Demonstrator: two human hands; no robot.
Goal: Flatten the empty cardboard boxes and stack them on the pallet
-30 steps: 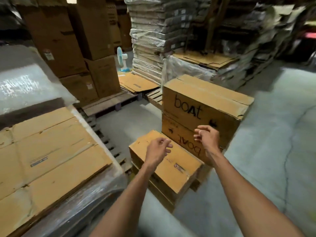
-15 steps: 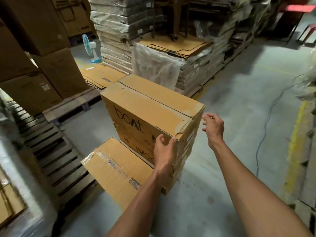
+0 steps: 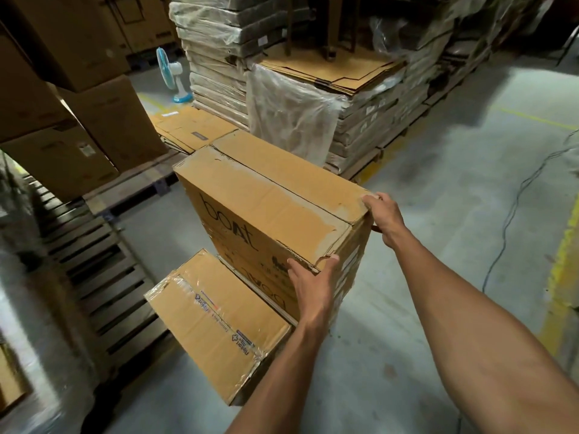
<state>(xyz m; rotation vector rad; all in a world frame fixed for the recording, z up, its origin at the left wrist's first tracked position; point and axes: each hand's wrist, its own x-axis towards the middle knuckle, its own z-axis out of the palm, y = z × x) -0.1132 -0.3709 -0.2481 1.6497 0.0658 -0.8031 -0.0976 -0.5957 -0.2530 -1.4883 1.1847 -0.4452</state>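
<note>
Cardboard box [image 3: 272, 198]: left hand [image 3: 313, 288] clasps near corner, right hand [image 3: 384, 216] grips far edge.

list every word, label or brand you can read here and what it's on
"boAt": black lettering on the side of the top box.
"boAt", upside down: on the box beneath, partly covered by the left hand.
"Flipkart": on tape across the low box; its smaller print is blurred.
White labels on the stacked cartons at left: too small to read.
</note>
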